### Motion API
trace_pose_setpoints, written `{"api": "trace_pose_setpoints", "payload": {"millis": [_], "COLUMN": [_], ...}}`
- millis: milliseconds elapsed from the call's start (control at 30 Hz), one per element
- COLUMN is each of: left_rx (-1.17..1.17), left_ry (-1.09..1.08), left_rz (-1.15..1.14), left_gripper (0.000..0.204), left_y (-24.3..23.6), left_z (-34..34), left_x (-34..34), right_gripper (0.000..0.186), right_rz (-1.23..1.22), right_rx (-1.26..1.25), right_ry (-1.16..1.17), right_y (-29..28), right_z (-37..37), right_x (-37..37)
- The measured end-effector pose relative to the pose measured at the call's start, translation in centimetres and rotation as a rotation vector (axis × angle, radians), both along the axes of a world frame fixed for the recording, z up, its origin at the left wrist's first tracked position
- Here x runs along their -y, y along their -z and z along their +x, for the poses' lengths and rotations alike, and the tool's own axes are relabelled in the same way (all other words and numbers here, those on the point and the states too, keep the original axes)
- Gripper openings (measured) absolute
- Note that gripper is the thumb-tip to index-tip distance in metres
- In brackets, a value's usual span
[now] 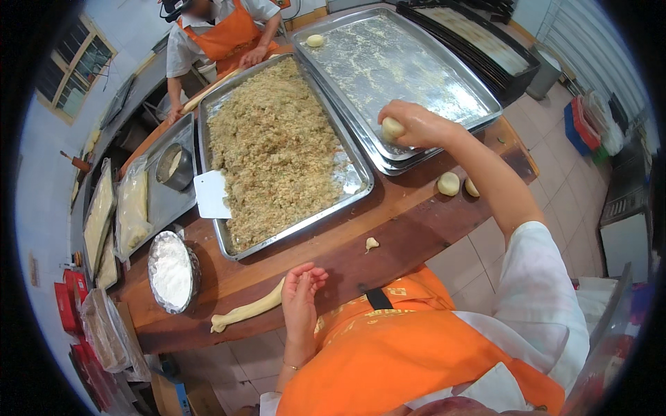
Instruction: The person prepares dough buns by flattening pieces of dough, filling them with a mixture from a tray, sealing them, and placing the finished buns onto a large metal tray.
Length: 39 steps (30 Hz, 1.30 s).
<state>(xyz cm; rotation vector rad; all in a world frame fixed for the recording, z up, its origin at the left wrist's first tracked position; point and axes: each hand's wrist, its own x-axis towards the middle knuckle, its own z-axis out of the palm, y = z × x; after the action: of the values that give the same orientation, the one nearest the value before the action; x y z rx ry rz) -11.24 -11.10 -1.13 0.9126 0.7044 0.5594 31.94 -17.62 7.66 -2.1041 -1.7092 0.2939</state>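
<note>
My right hand (416,126) is closed around a pale round dough ball (393,130), over the near edge of a large floured metal tray (388,66). Another dough ball (315,41) sits in that tray's far left corner. Near the table's front edge, my left hand (304,288) is loosely curled with its fingers apart, and I see nothing in it. Beside it a long dough rope (250,310) lies on the wood, its right end hidden behind the hand. A small dough scrap (372,244) and two balls, one of them this dough ball (448,184), rest to the right.
A tray (365,182) heaped with crumbly filling (277,139) fills the middle, a white scraper (212,195) at its left edge. Left of it are a bowl of flour (171,272) and plastic-wrapped dough (133,208). Across the table a co-worker in an orange apron (225,35) handles a dough strip.
</note>
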Motion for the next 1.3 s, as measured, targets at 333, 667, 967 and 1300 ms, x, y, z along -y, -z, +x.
{"api": "trace_pose_setpoints", "payload": {"millis": [333, 667, 967, 1300], "left_rx": [-0.010, 0.027, -0.005, 0.002], "left_ry": [-0.024, 0.026, 0.027, 0.070], "left_rz": [-0.004, -0.023, -0.004, -0.018], "left_gripper": [0.019, 0.020, 0.019, 0.019], "left_y": [-0.2, 0.2, -0.3, 0.7], "left_z": [0.6, 1.3, 1.6, 2.0], "left_x": [-0.2, 0.1, 0.4, 0.7], "right_gripper": [0.045, 0.053, 0.045, 0.017], "right_rz": [0.020, -0.077, 0.139, 0.145], "right_rx": [-0.327, -0.001, 0.085, -0.086], "right_ry": [0.195, 0.202, 0.206, 0.836], "right_y": [-0.8, 2.3, 2.4, 5.1], "right_z": [3.3, 6.0, 6.0, 1.3], "right_x": [1.4, 4.5, 5.3, 20.1]}}
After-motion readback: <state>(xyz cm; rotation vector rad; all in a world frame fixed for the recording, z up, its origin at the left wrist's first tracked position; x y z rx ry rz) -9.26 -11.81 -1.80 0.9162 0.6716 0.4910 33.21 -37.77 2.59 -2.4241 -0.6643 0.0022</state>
